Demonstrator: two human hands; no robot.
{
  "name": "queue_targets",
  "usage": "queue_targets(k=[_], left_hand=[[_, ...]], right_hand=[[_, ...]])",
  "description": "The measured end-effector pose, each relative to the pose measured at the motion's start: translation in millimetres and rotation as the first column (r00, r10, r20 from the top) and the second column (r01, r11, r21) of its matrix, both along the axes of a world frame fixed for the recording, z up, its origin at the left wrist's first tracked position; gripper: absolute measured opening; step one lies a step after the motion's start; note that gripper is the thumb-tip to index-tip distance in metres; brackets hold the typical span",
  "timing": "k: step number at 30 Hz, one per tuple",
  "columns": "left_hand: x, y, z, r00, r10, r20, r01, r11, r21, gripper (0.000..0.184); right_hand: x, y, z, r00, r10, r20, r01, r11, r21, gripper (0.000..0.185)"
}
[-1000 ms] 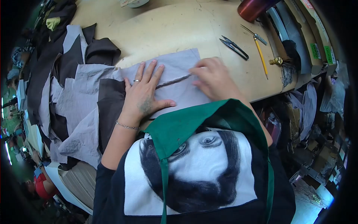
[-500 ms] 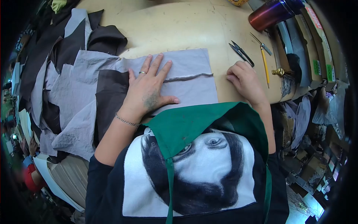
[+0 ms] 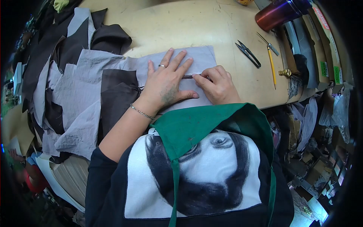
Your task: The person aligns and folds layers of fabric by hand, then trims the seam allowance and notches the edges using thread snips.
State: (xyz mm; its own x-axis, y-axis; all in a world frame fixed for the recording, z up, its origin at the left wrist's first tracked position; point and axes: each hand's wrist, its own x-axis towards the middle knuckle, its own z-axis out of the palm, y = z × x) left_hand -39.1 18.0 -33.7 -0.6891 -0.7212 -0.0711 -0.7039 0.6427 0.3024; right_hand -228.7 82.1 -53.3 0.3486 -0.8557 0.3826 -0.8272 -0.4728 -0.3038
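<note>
A grey fabric piece [image 3: 204, 56] lies on the table, crossed by a raised seam with a dark edge [image 3: 188, 76]. My left hand [image 3: 166, 83] rests flat on this fabric, fingers spread, a ring on one of them. Close beside it, my right hand [image 3: 219, 87] is closed, thumb and index finger pinched at the seam. The other right fingers are curled under, and the right end of the seam is hidden behind them. Under my left wrist and to its left is a dark fabric piece [image 3: 119, 90], joined to or lying over more grey cloth [image 3: 79, 83].
Thread snips [image 3: 248, 55], a yellow pencil [image 3: 272, 68], a slim pointed tool [image 3: 267, 43] and a brass-coloured piece [image 3: 285, 73] lie at the right. A purple-red tumbler [image 3: 278, 15] stands behind them. Dark cloth [image 3: 109, 39] is heaped at left. Another person's red sleeve [image 3: 36, 179] shows far left.
My right hand has moved left from the bare table onto the fabric and now pinches at the seam. My left hand has slid a little right and up, still flat.
</note>
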Motion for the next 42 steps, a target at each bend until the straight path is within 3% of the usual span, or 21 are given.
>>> queue_targets(k=[12, 18, 21, 24, 27, 29, 32, 35, 42], left_hand=[[0, 1, -2, 1.0, 0.021, -0.003, -0.021, 1.0, 0.006, 0.093], [-1, 2, 3, 0.999, 0.021, 0.027, -0.022, 1.0, 0.023, 0.094], [-9, 2, 4, 0.999, 0.022, -0.032, -0.024, 0.998, -0.06, 0.083], [-31, -4, 4, 0.945, -0.102, -0.311, 0.108, 0.994, 0.003, 0.052], [-52, -9, 1, 0.924, -0.152, -0.351, 0.139, 0.988, -0.061, 0.023], [-56, -12, -9, 0.909, -0.16, -0.385, 0.136, 0.987, -0.09, 0.017], [-58, -10, -14, 0.905, -0.177, -0.387, 0.121, 0.979, -0.165, 0.013], [-57, -8, -15, 0.906, -0.209, -0.369, 0.118, 0.96, -0.253, 0.012], [-54, -6, -17, 0.891, -0.256, -0.374, 0.12, 0.929, -0.35, 0.012]], right_hand=[[3, 3, 3, 0.999, -0.024, 0.039, 0.023, 1.0, 0.019, 0.029], [-30, 6, 1, 0.966, -0.228, 0.12, 0.233, 0.972, -0.025, 0.016], [-52, 11, 4, 0.925, -0.308, 0.223, 0.308, 0.951, 0.035, 0.015], [-54, 12, 6, 0.923, -0.302, 0.241, 0.296, 0.953, 0.06, 0.016], [-44, 8, 10, 0.914, -0.303, 0.269, 0.297, 0.953, 0.063, 0.016], [-38, 6, 13, 0.917, -0.316, 0.244, 0.305, 0.949, 0.085, 0.015], [-31, 7, 12, 0.836, -0.432, 0.339, 0.364, 0.898, 0.246, 0.011], [-25, 7, 10, 0.607, -0.643, 0.466, 0.276, 0.721, 0.635, 0.013], [-23, 4, 4, 0.484, -0.692, 0.535, 0.199, 0.683, 0.703, 0.021]])
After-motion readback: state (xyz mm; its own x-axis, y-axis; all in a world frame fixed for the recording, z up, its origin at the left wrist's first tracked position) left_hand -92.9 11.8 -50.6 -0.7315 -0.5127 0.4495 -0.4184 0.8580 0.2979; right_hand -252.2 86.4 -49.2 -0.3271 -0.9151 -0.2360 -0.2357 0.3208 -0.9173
